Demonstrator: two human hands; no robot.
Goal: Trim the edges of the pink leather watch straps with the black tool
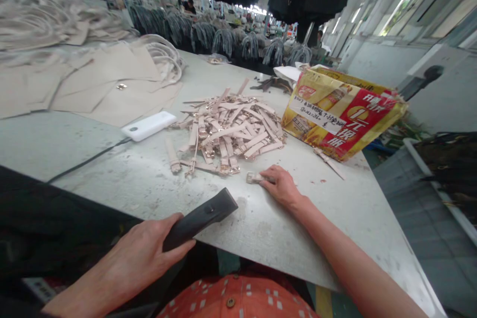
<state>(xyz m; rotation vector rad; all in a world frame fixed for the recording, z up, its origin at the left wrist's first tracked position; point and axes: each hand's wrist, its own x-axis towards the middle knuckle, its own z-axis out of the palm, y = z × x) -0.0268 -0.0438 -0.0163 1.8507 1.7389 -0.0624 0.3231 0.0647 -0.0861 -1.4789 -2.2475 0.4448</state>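
From the head view, the left hand (152, 246) is wrapping itself around a black tool (203, 216), fingers and thumb folding snugly about its body, and the tool's broad, flat end is pointing up and to the right over the near edge of the table (294, 246). Over on the other side, the right hand (280, 185) is resting low at the tabletop, its thumb and fingertips pinching nearly together on a small buckled strap (254, 177), the buckle end poking out to the left; the rest of that strap is hiding behind the fingers.

Just beyond, a big heap of pale straps (238, 131) is sprawling across the middle, metal buckles glinting all through it. To the heap's left, a white device (149, 126) is lying flat, a dark cord (89, 160) trailing from its end. Farther left, pale sheets (112, 72) are overlapping, with a small metal fitting (121, 87) sitting on top. On the right, a yellow and red carton (335, 114) is leaning outward, one loose strap (330, 163) lying just in front of it. Beyond the table's right edge, a grey bin (410, 203) is holding dark material.
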